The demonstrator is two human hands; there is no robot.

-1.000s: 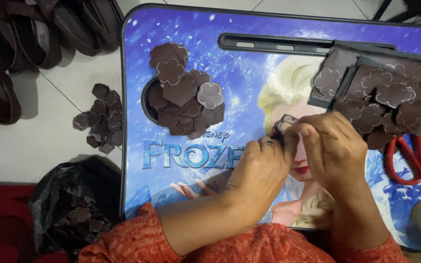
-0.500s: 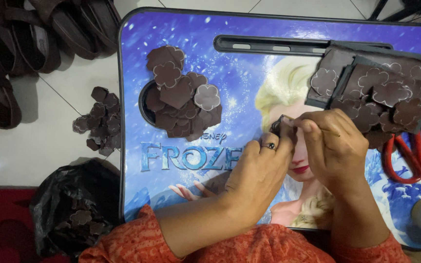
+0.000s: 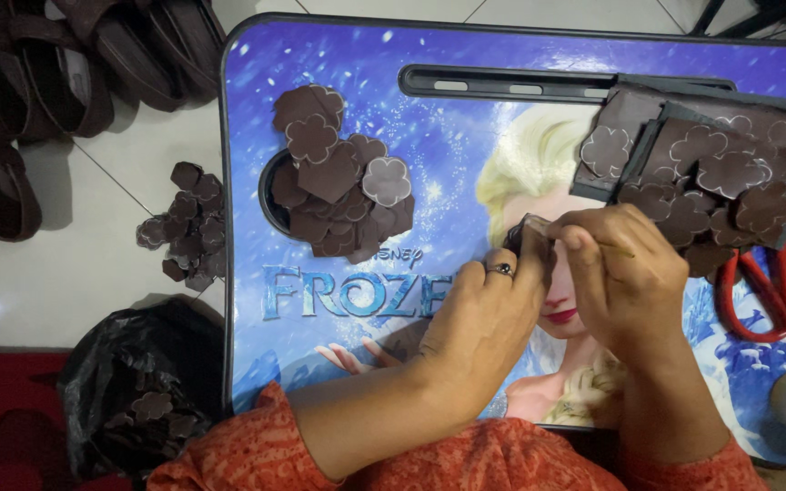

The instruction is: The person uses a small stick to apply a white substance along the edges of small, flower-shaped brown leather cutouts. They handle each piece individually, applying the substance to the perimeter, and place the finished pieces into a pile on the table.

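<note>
Small dark brown cut-out piece (image 3: 528, 238), flat and thin, pinched between the fingers of both hands, mostly hidden by them, only its upper edge visible, held just above the blue printed surface (image 3: 466, 136), near its middle

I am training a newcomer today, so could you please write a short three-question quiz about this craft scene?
1. True or false: both hands grip one small brown piece.
2. Which hand wears a ring: A left hand, B right hand?
3. What lies on the lap table right of the right hand?

Key: 1 true; 2 A; 3 red-handled scissors.
</note>
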